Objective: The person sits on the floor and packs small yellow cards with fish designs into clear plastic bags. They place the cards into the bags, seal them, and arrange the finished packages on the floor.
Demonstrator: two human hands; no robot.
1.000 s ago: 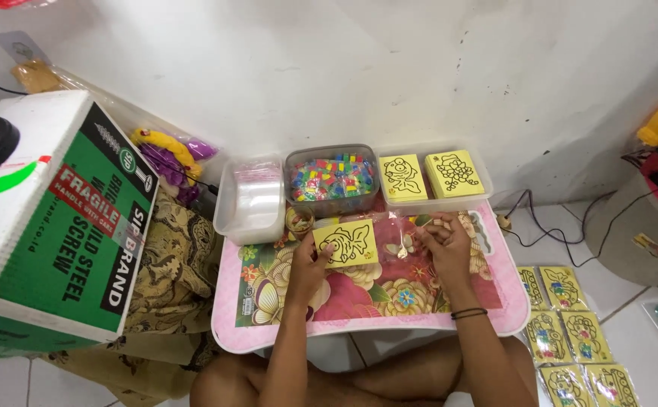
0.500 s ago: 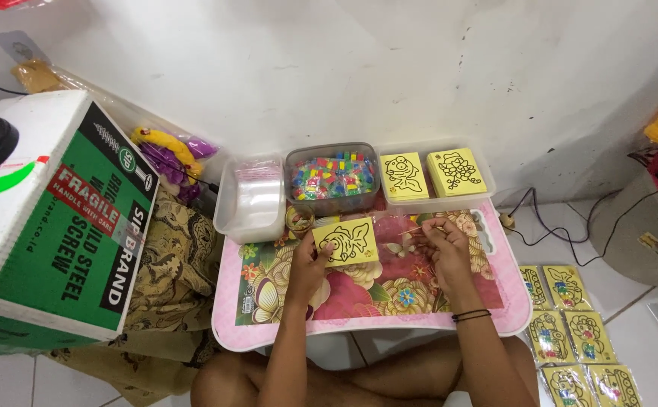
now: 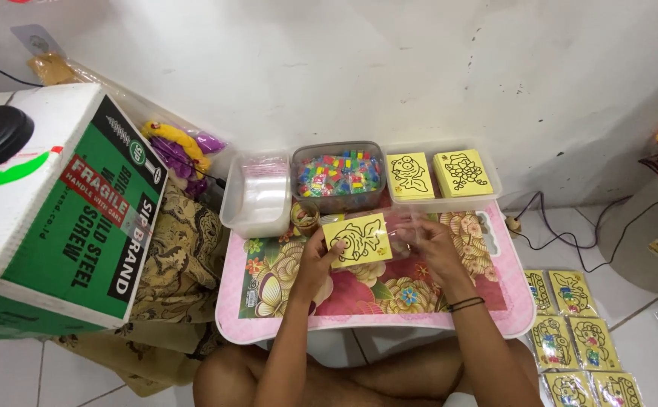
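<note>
- Person sits cross-legged on the floor w/ a small pink floral lap table (image 3: 495,301) over the legs, head cam looking straight down.
- Left hand (image 3: 315,260) pinches the left edge of a yellow card (image 3: 357,240) w/ a black fish-type outline, thumb on top, fingers under. Card sits just above the tabletop, roughly mid-table, tilted a bit.
- Right hand (image 3: 428,243) is right beside the card's right edge, fingers curled around what looks like a clear plastic sleeve (image 3: 412,222). It's see-through and glary so can't tell 100% how it's gripped, prob a light pinch.
- Black band on the right wrist.
- Back row of the table, L to R: clear tub of plastic bags (image 3: 257,194), clear tub of mixed colourful small bits (image 3: 338,173), then a long clear tray (image 3: 487,197) w/ two stacks of yellow outline cards (image 3: 436,173).
- Small round thing (image 3: 304,218) sits just in front of the bits tub, near the left hand, too small to ID.
- Off to the left: big green/white cardboard box (image 3: 65,226) w/ a black round object on top, patterned cloth (image 3: 182,256) next to it.
- Floor on the right: several finished packed cards (image 3: 570,324) laid in rows, well apart from the hands.
</note>
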